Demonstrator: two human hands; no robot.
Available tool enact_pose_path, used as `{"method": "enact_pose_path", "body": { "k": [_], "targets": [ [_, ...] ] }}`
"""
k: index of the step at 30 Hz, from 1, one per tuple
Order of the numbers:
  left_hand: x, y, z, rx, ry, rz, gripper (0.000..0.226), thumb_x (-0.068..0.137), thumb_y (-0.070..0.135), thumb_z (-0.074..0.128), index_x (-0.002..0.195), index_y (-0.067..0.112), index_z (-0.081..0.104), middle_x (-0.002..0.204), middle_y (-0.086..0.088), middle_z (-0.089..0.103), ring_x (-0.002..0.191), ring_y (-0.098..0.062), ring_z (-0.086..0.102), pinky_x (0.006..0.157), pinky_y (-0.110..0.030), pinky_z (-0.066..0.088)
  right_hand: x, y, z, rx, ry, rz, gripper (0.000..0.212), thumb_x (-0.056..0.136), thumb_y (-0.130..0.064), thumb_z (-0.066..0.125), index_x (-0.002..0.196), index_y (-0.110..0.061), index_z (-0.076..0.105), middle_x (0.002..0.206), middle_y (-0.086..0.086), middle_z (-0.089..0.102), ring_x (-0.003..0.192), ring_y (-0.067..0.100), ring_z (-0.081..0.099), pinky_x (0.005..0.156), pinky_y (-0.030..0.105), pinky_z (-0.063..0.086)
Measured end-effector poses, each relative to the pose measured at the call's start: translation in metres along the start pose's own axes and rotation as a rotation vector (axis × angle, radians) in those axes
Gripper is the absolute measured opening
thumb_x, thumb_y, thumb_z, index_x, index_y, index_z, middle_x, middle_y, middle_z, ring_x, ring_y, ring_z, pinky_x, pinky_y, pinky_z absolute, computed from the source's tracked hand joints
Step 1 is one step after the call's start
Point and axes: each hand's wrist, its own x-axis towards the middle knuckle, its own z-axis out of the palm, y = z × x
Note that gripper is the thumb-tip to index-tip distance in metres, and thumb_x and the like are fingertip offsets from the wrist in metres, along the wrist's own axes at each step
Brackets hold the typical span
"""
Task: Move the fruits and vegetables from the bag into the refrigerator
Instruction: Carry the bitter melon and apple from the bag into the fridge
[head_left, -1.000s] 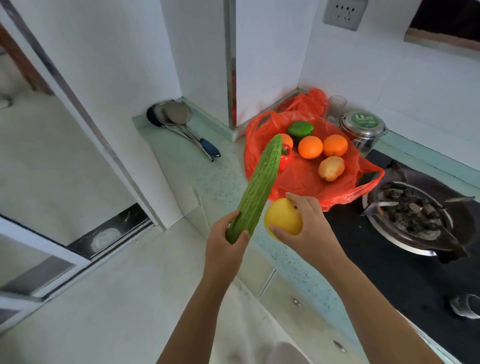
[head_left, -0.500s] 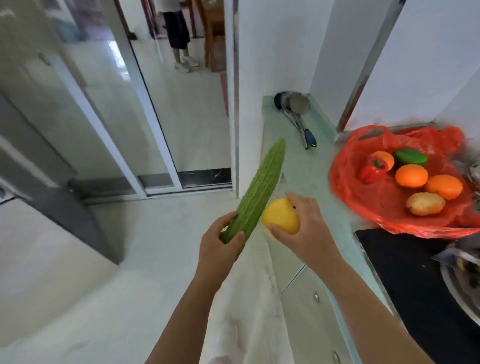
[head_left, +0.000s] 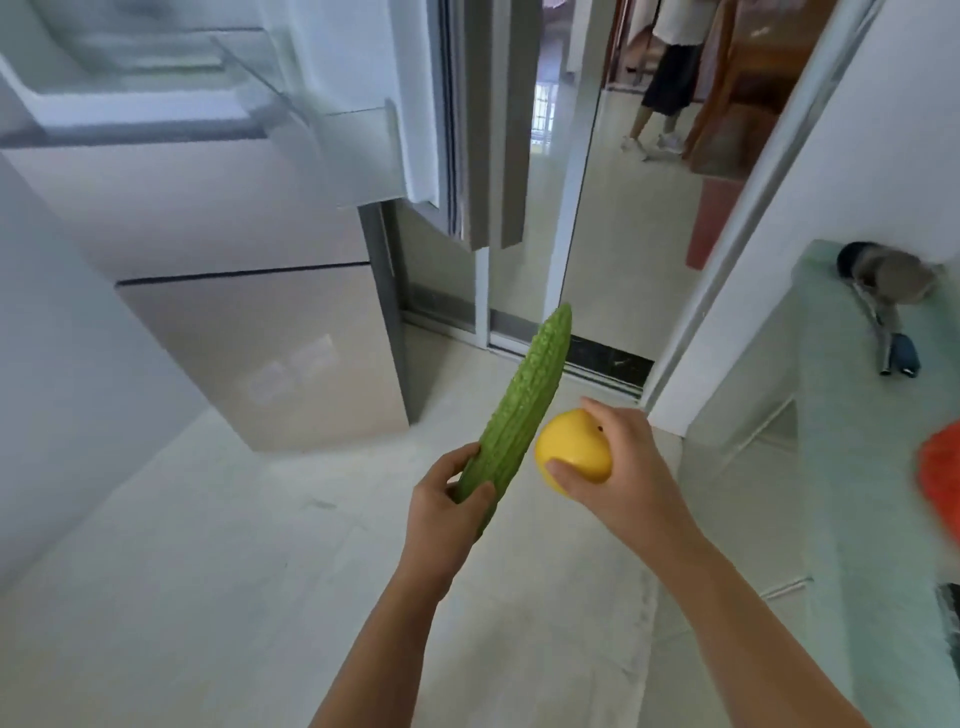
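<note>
My left hand (head_left: 447, 514) grips the lower end of a long bumpy green bitter gourd (head_left: 524, 410), which points up and to the right. My right hand (head_left: 618, 467) holds a round yellow fruit (head_left: 571, 449) just right of the gourd. The refrigerator (head_left: 249, 322) stands ahead on the left; its upper door (head_left: 363, 130) hangs open with clear shelves showing, and its lower drawers are closed. Only an edge of the red-orange bag (head_left: 940, 478) shows at the right border, on the pale green counter (head_left: 872, 441).
Dark-handled ladles (head_left: 883, 306) lie at the counter's far end. A glass sliding door (head_left: 550, 223) is ahead, and a person (head_left: 665, 78) stands in the room beyond it. Pale tiled floor (head_left: 234, 571) lies between me and the refrigerator.
My view has swung left from the counter and bag toward the refrigerator. Both hands keep the gourd and yellow fruit; the bag has slid to the right edge.
</note>
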Motion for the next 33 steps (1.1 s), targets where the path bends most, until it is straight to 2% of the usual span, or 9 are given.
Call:
{"method": "enact_pose_path", "body": {
  "k": [5,11,17,21,26,33],
  "targets": [
    [-0.009,-0.007,-0.069,-0.045,0.104,-0.024,0.037,0.084,0.000,0.056,0.108,0.028,0.057,0.080,-0.003,0.066,0.062,-0.013,0.056,0.052,-0.020,0.046,0.006,-0.056,0.055,0.010,-0.099,-0.099,0.067,0.073,-0.032,0.073,0.131,-0.022,0.041,0.111,-0.008,0.032,0.104,0.011,0.042,0.080,0.019,0.033],
    [-0.017,-0.006,-0.183,-0.017,0.219,0.008,0.037,0.083,-0.001,0.056,0.112,0.023,0.057,0.075,-0.005,0.064,0.050,-0.004,0.052,0.047,-0.016,0.041,0.011,-0.139,0.135,0.055,-0.190,-0.171,0.067,0.074,-0.033,0.072,0.132,-0.022,0.040,0.112,-0.008,0.032,0.105,0.012,0.042,0.080,0.022,0.034],
    [-0.012,0.016,-0.300,0.023,0.275,0.061,0.037,0.084,0.000,0.056,0.109,0.027,0.058,0.080,-0.004,0.065,0.061,-0.013,0.054,0.050,-0.019,0.043,0.019,-0.226,0.207,0.115,-0.210,-0.252,0.066,0.075,-0.033,0.071,0.131,-0.025,0.039,0.113,-0.008,0.032,0.103,0.009,0.039,0.081,0.021,0.033],
    [0.000,0.034,-0.360,0.030,0.290,0.094,0.037,0.084,0.003,0.057,0.106,0.033,0.057,0.084,0.000,0.066,0.059,-0.002,0.057,0.050,-0.017,0.046,0.031,-0.273,0.243,0.147,-0.199,-0.293,0.063,0.075,-0.033,0.071,0.130,-0.028,0.040,0.113,-0.009,0.032,0.100,0.004,0.037,0.079,0.016,0.030],
    [0.030,0.057,-0.411,0.051,0.303,0.161,0.038,0.084,0.004,0.058,0.099,0.039,0.056,0.088,0.001,0.065,0.069,-0.011,0.058,0.051,-0.018,0.046,0.065,-0.311,0.270,0.156,-0.184,-0.315,0.063,0.076,-0.033,0.071,0.130,-0.029,0.039,0.116,-0.009,0.033,0.102,0.003,0.037,0.078,0.015,0.027],
    [0.109,0.095,-0.447,0.036,0.340,0.229,0.038,0.084,0.003,0.058,0.096,0.040,0.056,0.086,0.012,0.064,0.062,0.002,0.058,0.054,-0.018,0.048,0.150,-0.338,0.296,0.161,-0.116,-0.341,0.066,0.075,-0.031,0.072,0.132,-0.028,0.040,0.116,-0.009,0.033,0.101,0.003,0.037,0.075,0.014,0.026]
  ]
}}
